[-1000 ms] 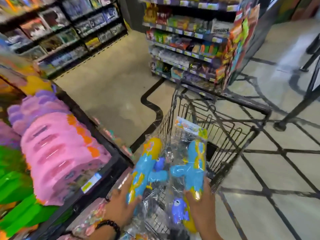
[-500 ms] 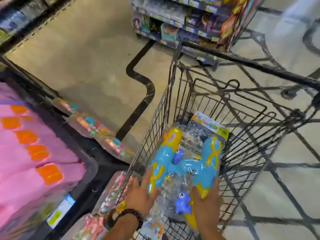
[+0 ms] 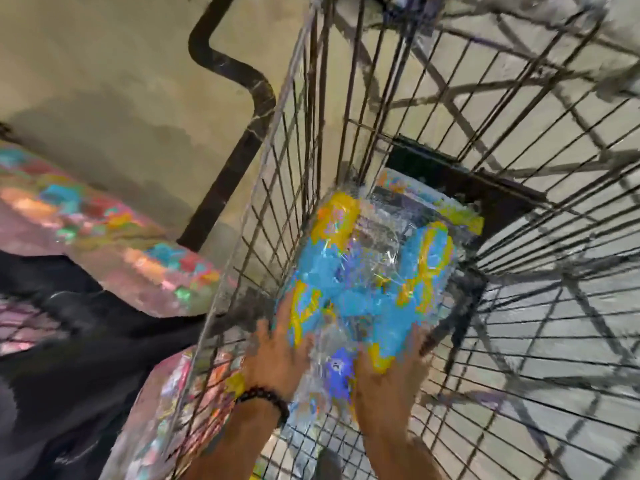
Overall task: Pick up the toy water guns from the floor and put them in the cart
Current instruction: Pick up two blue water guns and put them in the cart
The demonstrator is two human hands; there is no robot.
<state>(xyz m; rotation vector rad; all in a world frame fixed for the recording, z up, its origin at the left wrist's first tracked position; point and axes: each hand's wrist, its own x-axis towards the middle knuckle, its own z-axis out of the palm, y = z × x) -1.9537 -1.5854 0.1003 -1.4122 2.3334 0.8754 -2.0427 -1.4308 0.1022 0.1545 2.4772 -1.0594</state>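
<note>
A clear plastic pack of blue and yellow toy water guns (image 3: pixel 367 275) is down inside the wire cart (image 3: pixel 294 140), close to its left wall. My left hand (image 3: pixel 277 355), with a black bead bracelet at the wrist, holds the pack's near left end. My right hand (image 3: pixel 391 372) grips the near right end. Both arms reach down into the basket. The picture is blurred, so I cannot tell whether the pack touches the cart's bottom.
Colourful packaged toys (image 3: pixel 104 230) lie on the floor left of the cart, and more lie against its near left corner (image 3: pixel 180 403). A black shelf base (image 3: pixel 76 341) runs along the left. A black line (image 3: pixel 239 109) curves over the beige floor.
Both hands have lowered the water gun pack deeper into the cart. My view has tilted down and moved closer, so the shelves and pink toys have left the frame.
</note>
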